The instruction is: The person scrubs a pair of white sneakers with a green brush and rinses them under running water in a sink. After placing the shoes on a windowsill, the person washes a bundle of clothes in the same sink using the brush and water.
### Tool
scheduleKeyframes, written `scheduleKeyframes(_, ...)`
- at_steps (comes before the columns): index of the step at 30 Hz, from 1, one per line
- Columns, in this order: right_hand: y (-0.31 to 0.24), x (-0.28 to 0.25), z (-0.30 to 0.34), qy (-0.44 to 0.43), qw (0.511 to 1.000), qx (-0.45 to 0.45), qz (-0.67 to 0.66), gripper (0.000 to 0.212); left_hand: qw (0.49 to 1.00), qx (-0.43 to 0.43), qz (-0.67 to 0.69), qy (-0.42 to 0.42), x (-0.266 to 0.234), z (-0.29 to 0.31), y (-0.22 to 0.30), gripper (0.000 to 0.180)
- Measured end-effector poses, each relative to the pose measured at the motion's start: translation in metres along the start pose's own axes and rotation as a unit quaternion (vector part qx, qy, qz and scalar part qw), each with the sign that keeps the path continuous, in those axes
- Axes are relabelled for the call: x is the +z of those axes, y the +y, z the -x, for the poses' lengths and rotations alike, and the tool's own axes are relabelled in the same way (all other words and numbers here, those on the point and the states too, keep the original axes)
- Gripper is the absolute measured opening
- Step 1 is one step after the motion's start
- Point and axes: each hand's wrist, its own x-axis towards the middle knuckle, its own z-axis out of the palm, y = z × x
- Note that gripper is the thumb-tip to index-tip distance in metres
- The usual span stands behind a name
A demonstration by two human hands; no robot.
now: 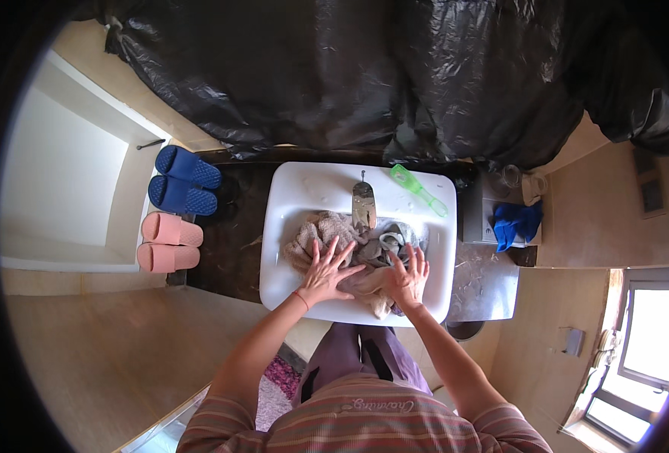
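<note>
A white sink (pixel 275 226) in front of me holds a heap of wet-looking cloth. On the left of the heap lies a beige fluffy towel (pixel 308 240). Grey and whitish cloth (pixel 386 249) bunches up at its right. My left hand (pixel 327 275) is spread over the towel's near edge, fingers apart. Over the right side of the heap my right hand (pixel 407 278) also has its fingers spread. Both palms face down; how firmly they touch the cloth I cannot tell. A metal faucet (pixel 363 202) reaches over the heap from the sink's back.
A green brush (pixel 417 190) lies on the sink's back right rim. Blue slippers (pixel 183 181) and pink slippers (pixel 169 241) stand at the left. A blue cloth (pixel 517 224) hangs at the right. Black plastic sheeting (pixel 349 83) covers the far side.
</note>
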Motion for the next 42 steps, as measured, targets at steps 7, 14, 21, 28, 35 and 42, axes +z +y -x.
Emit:
scheduleKeyframes(7,0.009,0.008,-0.014,-0.122,0.99,-0.073,0.021,0.068,0.998,-0.025,-0.017,-0.061,0.036,-0.03,-0.016,0.075)
scheduleKeyframes(14,0.021,0.039,-0.027,-0.122,0.988,-0.08,0.055,0.06,0.993,-0.032,-0.017,-0.113,0.066,-0.046,-0.036,0.077)
scheduleKeyframes(21,0.021,0.049,-0.045,-0.235,0.968,-0.034,0.085,0.058,0.991,-0.077,0.084,-0.076,0.104,-0.045,-0.056,0.074)
scheduleKeyframes(28,0.025,0.071,-0.071,-0.281,0.946,-0.037,0.154,0.057,0.997,-0.053,0.052,-0.011,0.113,-0.062,-0.062,0.051)
scheduleKeyframes(35,0.017,0.088,-0.096,-0.112,0.979,0.167,-0.026,0.016,0.958,-0.157,0.238,0.027,0.088,-0.082,-0.056,0.028)
scheduleKeyframes(42,0.003,0.072,-0.057,0.058,0.979,0.055,-0.188,0.018,0.952,-0.052,0.252,0.166,0.057,-0.048,-0.05,0.023)
